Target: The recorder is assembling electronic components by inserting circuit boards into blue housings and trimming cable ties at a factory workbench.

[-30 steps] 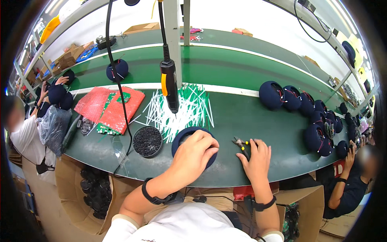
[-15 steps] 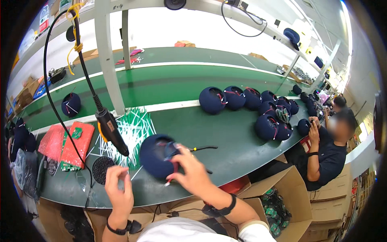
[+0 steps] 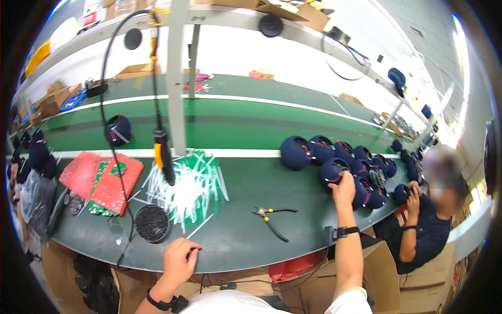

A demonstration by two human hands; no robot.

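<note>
My right hand [image 3: 342, 188] reaches out to the right, its fingers closed on the near rim of a navy round shell [image 3: 330, 168] with an opening and red wire. That shell sits at the left side of a cluster of similar navy shells [image 3: 296, 152]. My left hand [image 3: 180, 260] rests at the table's front edge with its fingers curled in; nothing shows in them. Diagonal cutting pliers [image 3: 272, 217] with black-and-yellow handles lie spread on the table between my hands. A round black tub [image 3: 152, 223] of small dark pieces stands just beyond my left hand.
White strips [image 3: 188, 186] lie heaped on the green table [image 3: 251, 183]. A black-and-orange corded tool [image 3: 162, 154] hangs above them. Red bubble-wrap packs [image 3: 117, 183] lie left. A co-worker [image 3: 436, 220] handles a shell at the right. An open carton [image 3: 387, 272] stands below the table edge.
My right hand has carried the navy shell from in front of me to the cluster on the right, uncovering the pliers. The left hand has moved slightly right and closed. The view has shifted.
</note>
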